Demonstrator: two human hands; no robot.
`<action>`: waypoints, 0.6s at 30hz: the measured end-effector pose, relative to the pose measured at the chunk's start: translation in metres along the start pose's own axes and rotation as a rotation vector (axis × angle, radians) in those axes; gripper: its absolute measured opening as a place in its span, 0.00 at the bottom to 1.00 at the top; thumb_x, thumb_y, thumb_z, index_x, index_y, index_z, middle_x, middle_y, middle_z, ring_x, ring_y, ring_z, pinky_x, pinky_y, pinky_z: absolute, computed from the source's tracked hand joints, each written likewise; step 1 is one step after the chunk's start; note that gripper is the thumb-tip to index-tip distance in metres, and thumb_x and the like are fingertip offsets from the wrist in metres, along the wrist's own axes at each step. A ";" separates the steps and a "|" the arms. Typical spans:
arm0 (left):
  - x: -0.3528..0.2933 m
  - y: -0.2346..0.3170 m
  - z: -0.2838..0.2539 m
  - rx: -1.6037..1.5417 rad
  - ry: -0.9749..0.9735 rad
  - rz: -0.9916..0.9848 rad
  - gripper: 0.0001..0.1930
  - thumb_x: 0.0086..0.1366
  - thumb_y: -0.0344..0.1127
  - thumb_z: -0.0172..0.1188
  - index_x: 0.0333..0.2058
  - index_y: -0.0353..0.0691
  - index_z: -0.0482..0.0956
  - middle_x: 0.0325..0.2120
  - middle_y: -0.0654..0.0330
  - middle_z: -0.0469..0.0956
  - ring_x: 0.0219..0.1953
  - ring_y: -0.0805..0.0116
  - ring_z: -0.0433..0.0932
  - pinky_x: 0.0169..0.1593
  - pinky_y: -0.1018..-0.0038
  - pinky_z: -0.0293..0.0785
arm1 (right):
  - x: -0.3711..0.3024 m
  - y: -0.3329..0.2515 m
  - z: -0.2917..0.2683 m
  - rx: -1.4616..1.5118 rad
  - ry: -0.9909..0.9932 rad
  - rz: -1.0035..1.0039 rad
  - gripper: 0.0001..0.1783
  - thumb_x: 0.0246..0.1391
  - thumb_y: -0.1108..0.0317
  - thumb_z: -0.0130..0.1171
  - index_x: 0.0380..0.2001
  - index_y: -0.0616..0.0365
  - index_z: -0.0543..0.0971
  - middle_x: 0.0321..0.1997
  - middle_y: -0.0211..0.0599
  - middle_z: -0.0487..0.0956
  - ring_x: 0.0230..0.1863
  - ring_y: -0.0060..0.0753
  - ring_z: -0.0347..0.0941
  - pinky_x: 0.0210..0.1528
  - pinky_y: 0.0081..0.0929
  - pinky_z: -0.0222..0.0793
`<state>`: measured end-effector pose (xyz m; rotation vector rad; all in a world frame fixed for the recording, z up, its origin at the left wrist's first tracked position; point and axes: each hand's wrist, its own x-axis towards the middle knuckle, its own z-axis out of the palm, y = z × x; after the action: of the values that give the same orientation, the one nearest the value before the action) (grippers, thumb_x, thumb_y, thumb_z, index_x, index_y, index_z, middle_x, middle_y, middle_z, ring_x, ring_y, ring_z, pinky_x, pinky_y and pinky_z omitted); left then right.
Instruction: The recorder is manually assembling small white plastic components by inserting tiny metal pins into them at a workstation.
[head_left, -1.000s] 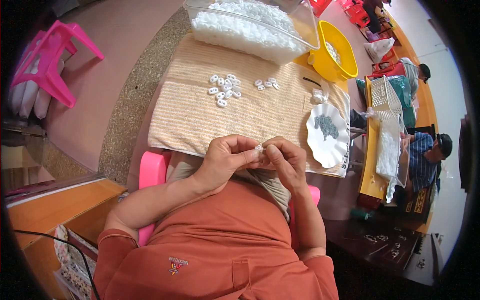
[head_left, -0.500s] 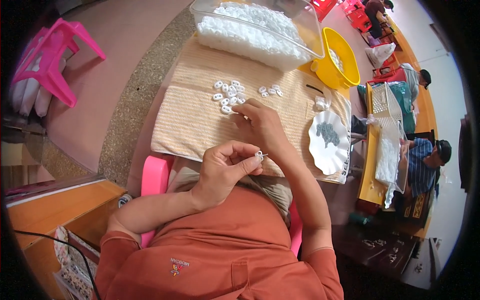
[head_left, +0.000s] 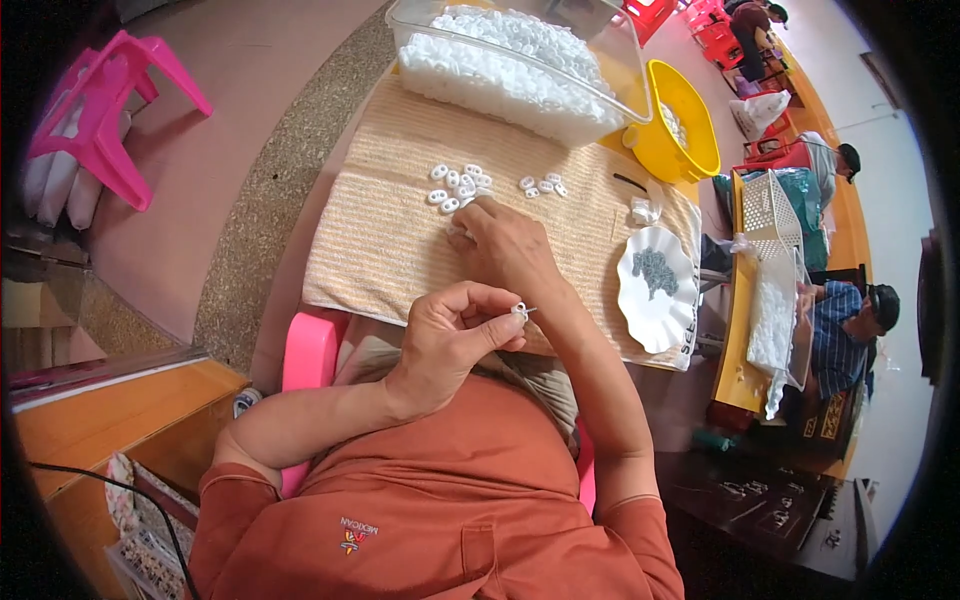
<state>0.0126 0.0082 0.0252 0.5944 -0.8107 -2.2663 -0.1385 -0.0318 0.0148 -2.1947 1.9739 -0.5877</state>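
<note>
My left hand [head_left: 450, 335] is closed in a pinch at the towel's near edge. Between its thumb and index finger is a small white plastic piece [head_left: 519, 309] with a thin pin poking out to the right. Further forward, my right hand [head_left: 505, 240] rests with bent fingers at the near edge of a cluster of white two-hole oval pieces [head_left: 466, 183]. Its fingertips are together and cover part of that cluster; what they grip is hidden. A smaller group of the same oval pieces [head_left: 546, 182] lies just to the right.
A striped towel [head_left: 380, 220] covers the table. A clear bin [head_left: 520, 75] of white pieces and a yellow basin [head_left: 693, 150] stand at the back. A scalloped white plate [head_left: 640, 318] holds small grey bits. A person [head_left: 840, 325] works at a table on the right.
My right hand has moved slightly forward and left, its fingers closing in over the nearest oval pieces. My left hand keeps its pinch in the same place.
</note>
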 end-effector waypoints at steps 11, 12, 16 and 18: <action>0.001 0.001 -0.001 0.016 0.040 -0.046 0.08 0.60 0.23 0.59 0.39 0.34 0.76 0.30 0.60 0.79 0.31 0.73 0.79 0.38 0.77 0.80 | -0.031 0.024 -0.056 0.044 -0.055 -0.020 0.08 0.45 0.73 0.55 0.31 0.61 0.78 0.30 0.42 0.75 0.35 0.47 0.74 0.37 0.38 0.69; 0.002 0.000 -0.002 0.016 0.041 -0.049 0.08 0.60 0.23 0.59 0.39 0.34 0.76 0.30 0.60 0.79 0.31 0.73 0.79 0.38 0.77 0.80 | -0.034 0.025 -0.062 -0.021 -0.122 -0.007 0.08 0.43 0.74 0.55 0.31 0.61 0.78 0.30 0.43 0.75 0.35 0.48 0.73 0.38 0.38 0.69; 0.005 -0.004 -0.004 -0.031 0.069 -0.105 0.08 0.60 0.24 0.59 0.39 0.34 0.76 0.30 0.60 0.79 0.31 0.73 0.79 0.38 0.78 0.80 | -0.038 0.037 -0.058 -0.135 -0.214 -0.020 0.09 0.45 0.76 0.52 0.31 0.62 0.78 0.31 0.44 0.76 0.36 0.50 0.73 0.40 0.39 0.69; 0.007 -0.006 -0.006 -0.050 0.067 -0.107 0.08 0.60 0.24 0.59 0.39 0.34 0.76 0.30 0.60 0.79 0.31 0.73 0.79 0.38 0.78 0.80 | -0.037 0.037 -0.052 -0.100 -0.187 0.044 0.09 0.45 0.76 0.52 0.30 0.62 0.79 0.32 0.45 0.77 0.37 0.50 0.73 0.40 0.39 0.69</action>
<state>0.0089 0.0045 0.0151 0.7010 -0.7022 -2.3427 -0.1948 0.0076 0.0423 -2.1665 1.9875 -0.2716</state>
